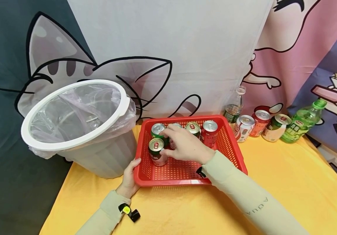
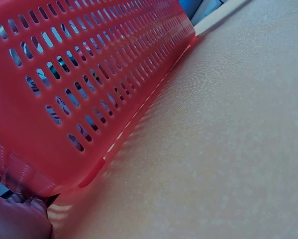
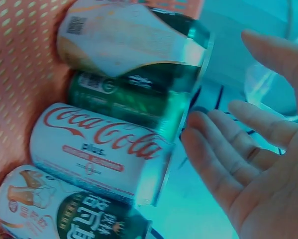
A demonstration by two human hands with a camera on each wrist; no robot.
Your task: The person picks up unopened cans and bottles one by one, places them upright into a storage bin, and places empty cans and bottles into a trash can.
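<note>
My left hand (image 1: 129, 178) grips the front left corner of a red plastic basket (image 1: 180, 182), thumb on the rim. My right hand (image 1: 186, 143) hovers over the basket with fingers spread and nothing between them. Below it stand upright drink cans: a green can (image 1: 157, 129) at the back left, a green and white can (image 1: 158, 159) in front of it, a can with a gold top (image 1: 193, 127) and a red can (image 1: 209, 138). In the right wrist view, a white Coca-Cola plus can (image 3: 99, 149) stands near the fingertips; from the head it is largely hidden by the hand.
A grey bin with a white rim (image 1: 77, 146) and clear liner stands left of the basket, a clear bottle (image 1: 93, 122) inside. Right of the basket are a clear bottle (image 1: 233, 106), several cans (image 1: 260, 122) and a green bottle (image 1: 301, 122) on a yellow cloth (image 1: 168, 212).
</note>
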